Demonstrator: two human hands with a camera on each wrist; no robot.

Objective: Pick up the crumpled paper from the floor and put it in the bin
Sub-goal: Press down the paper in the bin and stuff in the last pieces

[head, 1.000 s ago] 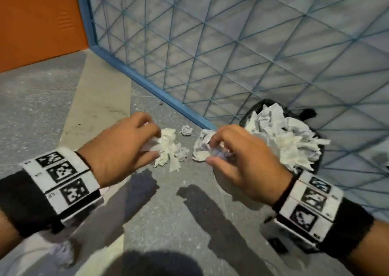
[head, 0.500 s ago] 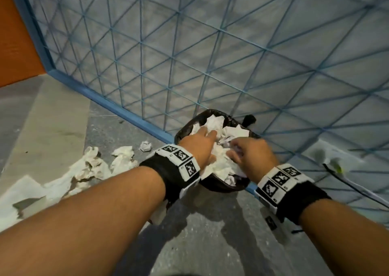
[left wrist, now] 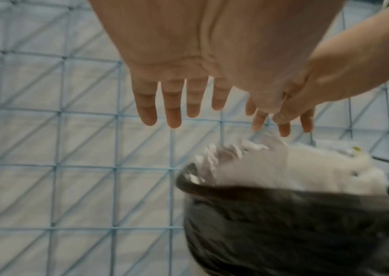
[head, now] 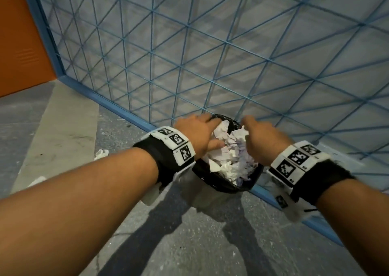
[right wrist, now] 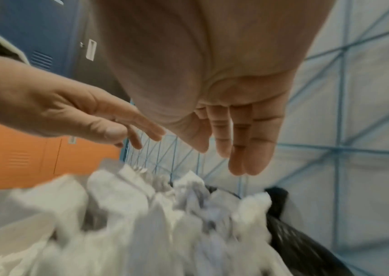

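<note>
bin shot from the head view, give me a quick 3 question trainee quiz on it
1. True or false: both hands are empty, fingers straight, above the bin.
2. What fills the bin? A) crumpled paper B) bottles C) cloth
3. Where is crumpled paper still lying outside the bin?

Key
1. True. The wrist views show the left hand and the right hand with open palms holding nothing.
2. A. White crumpled paper is heaped up to the rim.
3. On the floor to the left of the bin, a small crumpled piece lies just past the left forearm.
</note>
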